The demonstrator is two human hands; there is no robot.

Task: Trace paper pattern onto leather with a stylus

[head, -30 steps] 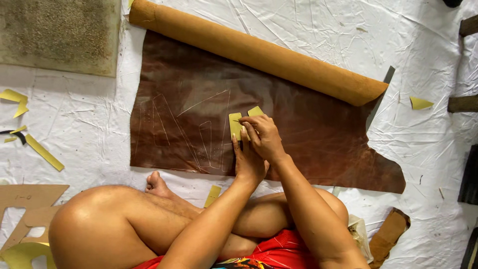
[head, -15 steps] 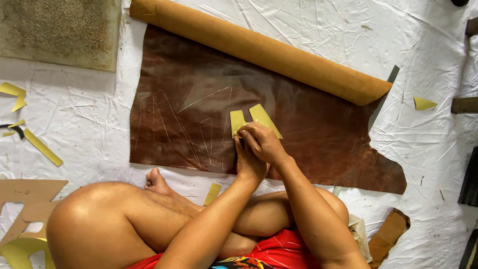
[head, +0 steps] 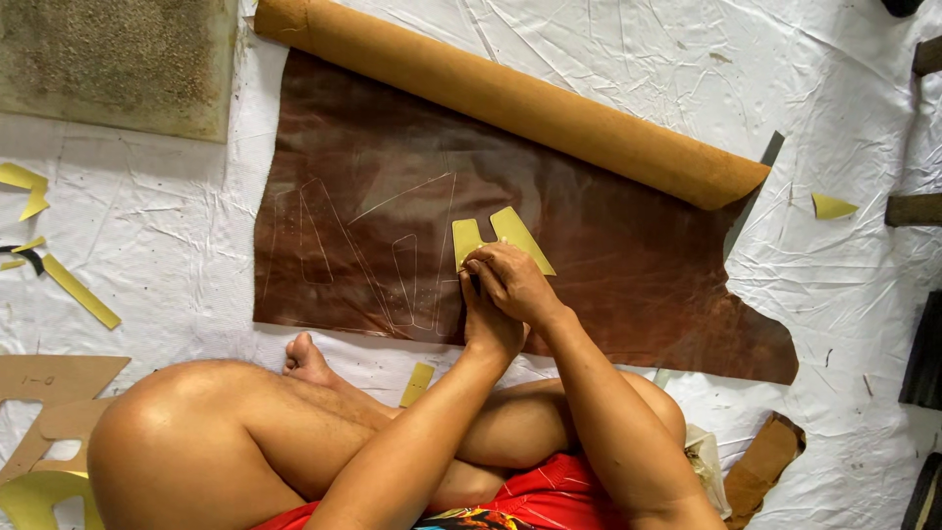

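A brown leather hide (head: 608, 245) lies flat on the white sheet, with thin traced outlines on its left half. Its far end is still a tan roll (head: 510, 98). On the hide lies a yellow notched template (head: 510, 236). My right hand (head: 515, 283) rests with curled fingers on the template's near edge. My left hand (head: 488, 329) sits just below and partly under it, so its fingers are hidden. I cannot make out any tool between the hands.
My crossed bare legs (head: 294, 432) fill the near side. Yellow offcuts (head: 78, 290) and cardboard patterns (head: 49, 393) lie at the left, and a yellow scrap (head: 832, 206) lies at the right. A mat (head: 108, 59) is at the top left. Dark objects (head: 922, 353) line the right edge.
The hands have slid a little toward me along the template, so more of its yellow surface now shows beyond the fingers.
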